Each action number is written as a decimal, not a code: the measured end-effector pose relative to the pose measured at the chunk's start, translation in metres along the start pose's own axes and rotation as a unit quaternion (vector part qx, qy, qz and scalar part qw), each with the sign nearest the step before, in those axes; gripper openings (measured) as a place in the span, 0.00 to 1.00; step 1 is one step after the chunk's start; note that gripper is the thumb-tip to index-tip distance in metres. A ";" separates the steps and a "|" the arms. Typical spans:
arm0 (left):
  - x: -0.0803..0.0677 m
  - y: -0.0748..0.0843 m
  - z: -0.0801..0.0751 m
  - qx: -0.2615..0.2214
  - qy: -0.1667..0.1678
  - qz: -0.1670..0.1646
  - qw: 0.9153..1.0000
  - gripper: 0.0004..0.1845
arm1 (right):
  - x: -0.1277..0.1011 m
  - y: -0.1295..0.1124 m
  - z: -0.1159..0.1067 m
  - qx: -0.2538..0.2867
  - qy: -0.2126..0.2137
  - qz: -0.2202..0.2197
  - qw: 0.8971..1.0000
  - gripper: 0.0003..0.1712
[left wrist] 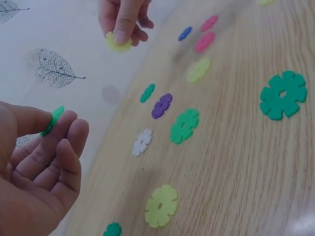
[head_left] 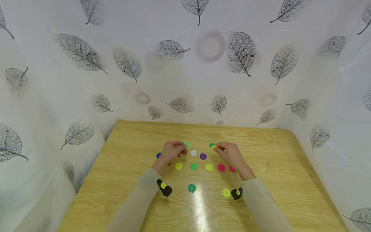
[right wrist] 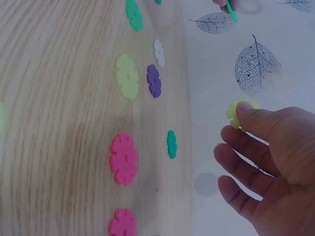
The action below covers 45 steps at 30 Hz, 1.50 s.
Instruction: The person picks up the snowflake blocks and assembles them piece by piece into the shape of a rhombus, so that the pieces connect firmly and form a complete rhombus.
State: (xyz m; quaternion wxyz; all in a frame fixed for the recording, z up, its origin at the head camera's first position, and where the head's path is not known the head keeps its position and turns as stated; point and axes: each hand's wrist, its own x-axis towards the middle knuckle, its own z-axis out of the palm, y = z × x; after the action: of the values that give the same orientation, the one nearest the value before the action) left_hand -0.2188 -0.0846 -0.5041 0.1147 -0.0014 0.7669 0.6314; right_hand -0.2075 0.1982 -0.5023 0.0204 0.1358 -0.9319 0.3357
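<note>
The left hand [head_left: 171,151] is pinching a green disc [left wrist: 53,119] and the right hand [head_left: 229,154] a yellow disc [right wrist: 237,112], both lifted above the table [head_left: 130,167] toward its far edge. Such thin fingertip pinches could be letting either disc slip down among the loose discs.

We see a wooden table [head_left: 130,180] with a smooth, shiny top. The little flower discs [left wrist: 282,95] look like matt plastic. The leaf-print sheet [head_left: 58,96] behind looks like thin, smooth plastic.

Flower discs [head_left: 194,167] on table [head_left: 130,180]
</note>
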 end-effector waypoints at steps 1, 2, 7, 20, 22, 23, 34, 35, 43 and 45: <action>-0.001 0.001 0.001 0.001 -0.001 0.004 1.000 0.11 | 0.000 -0.001 0.000 0.002 0.000 -0.002 1.000 0.16; -0.001 0.002 0.001 0.001 -0.002 0.005 1.000 0.11 | 0.000 -0.003 0.000 0.004 0.000 -0.004 1.000 0.16; -0.003 0.005 0.006 -0.014 -0.009 0.007 1.000 0.11 | 0.000 -0.009 0.000 0.002 0.005 -0.024 1.000 0.16; -0.008 0.020 0.011 -0.045 -0.043 -0.021 0.998 0.16 | 0.002 -0.030 -0.004 0.010 0.006 -0.061 0.998 0.14; -0.008 0.021 0.012 -0.047 -0.042 -0.021 0.998 0.16 | 0.002 -0.034 -0.005 0.011 0.003 -0.063 0.998 0.13; -0.009 0.021 0.013 -0.048 -0.042 -0.019 0.998 0.16 | 0.002 -0.035 -0.005 0.012 0.002 -0.062 0.998 0.13; -0.009 0.024 0.016 -0.048 -0.055 -0.015 0.997 0.14 | 0.004 -0.045 -0.004 0.015 -0.004 -0.066 0.998 0.13; -0.009 0.024 0.016 -0.048 -0.056 -0.014 0.997 0.14 | 0.004 -0.046 -0.004 0.012 -0.005 -0.065 0.998 0.13; -0.010 0.024 0.017 -0.045 -0.068 -0.004 0.997 0.14 | 0.006 -0.054 -0.003 0.004 -0.004 -0.085 0.996 0.13; -0.010 0.024 0.017 -0.044 -0.071 -0.005 0.996 0.14 | 0.006 -0.055 -0.003 0.004 -0.002 -0.090 0.996 0.12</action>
State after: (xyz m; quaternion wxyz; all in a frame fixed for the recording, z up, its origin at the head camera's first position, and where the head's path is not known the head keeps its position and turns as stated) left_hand -0.2096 -0.0646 -0.4817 0.1716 0.0350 0.7281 0.6627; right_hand -0.1991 0.1579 -0.4649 0.0479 0.2198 -0.9145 0.3362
